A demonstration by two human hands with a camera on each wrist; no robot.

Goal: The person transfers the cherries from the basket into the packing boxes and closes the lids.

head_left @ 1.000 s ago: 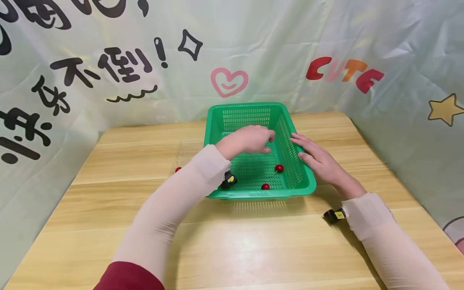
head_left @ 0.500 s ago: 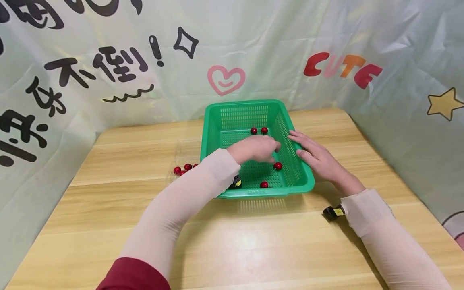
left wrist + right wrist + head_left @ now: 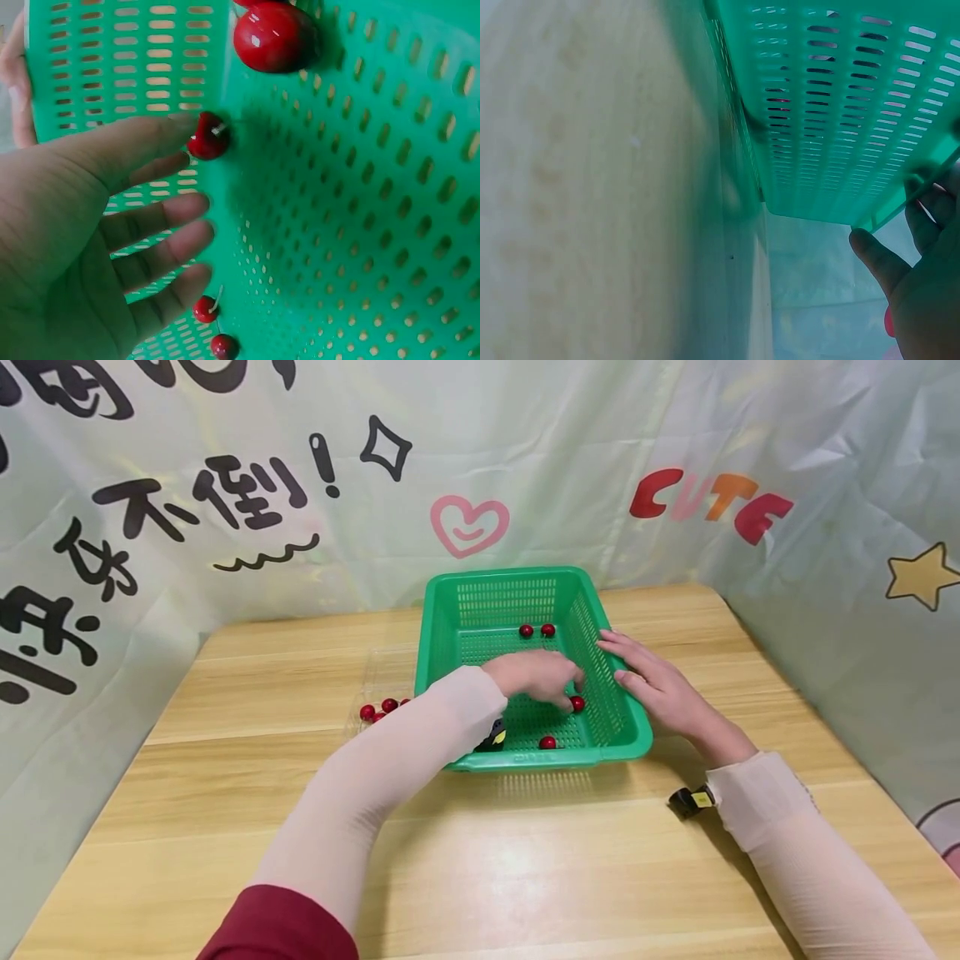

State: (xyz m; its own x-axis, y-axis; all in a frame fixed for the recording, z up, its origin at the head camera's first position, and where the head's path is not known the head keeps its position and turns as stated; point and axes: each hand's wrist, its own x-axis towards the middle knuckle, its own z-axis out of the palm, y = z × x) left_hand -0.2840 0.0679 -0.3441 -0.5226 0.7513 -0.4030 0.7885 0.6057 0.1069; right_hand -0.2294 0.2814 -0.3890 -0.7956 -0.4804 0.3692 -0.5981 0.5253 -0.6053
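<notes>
A green perforated basket (image 3: 540,758) stands on the table with several red cherries in it. My left hand (image 3: 543,675) reaches down inside, its thumb tip right at a cherry (image 3: 208,136) by the right wall and the other fingers spread loosely apart. A larger-looking cherry (image 3: 274,36) lies close by in the left wrist view. Two more, one of them a cherry (image 3: 548,630) with a stem, sit near the back wall. My right hand (image 3: 660,689) rests on the basket's right rim (image 3: 889,214), fingers fairly straight.
Left of the basket, partly behind my left sleeve, lies a clear plastic box (image 3: 390,664) with several cherries (image 3: 378,710). The wooden table (image 3: 480,852) meets a printed curtain (image 3: 555,468) at the back and sides.
My left hand has moved rightward and lower in the basket, down to the cherry by the right wall. The back cherries have come into view. My right hand stays at the rim.
</notes>
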